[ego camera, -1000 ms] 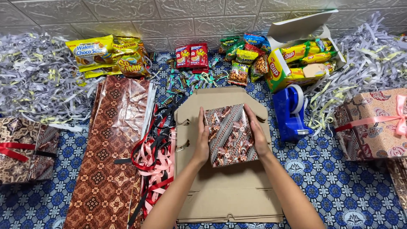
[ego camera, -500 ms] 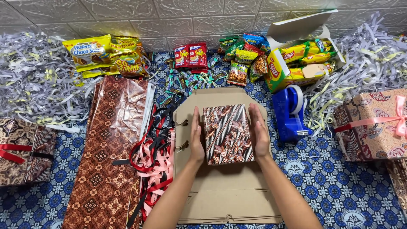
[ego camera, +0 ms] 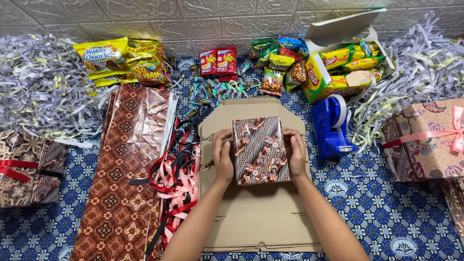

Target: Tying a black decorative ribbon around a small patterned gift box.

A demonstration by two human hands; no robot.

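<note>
Clamped between my left hand [ego camera: 223, 157] and right hand [ego camera: 296, 153], the wrapped box [ego camera: 261, 150] sits fully papered on flat cardboard [ego camera: 256, 217]; ribbons [ego camera: 176, 181] lie unused.

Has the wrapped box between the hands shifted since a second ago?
Yes. The wrapped box was tilted against the flat cardboard earlier; now it sits squarer, rotated slightly, still in the same spot.

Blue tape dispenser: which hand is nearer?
Right. The right hand grips the wrapped box's right edge, just left of the blue tape dispenser. The left hand holds the box's far side.
</note>
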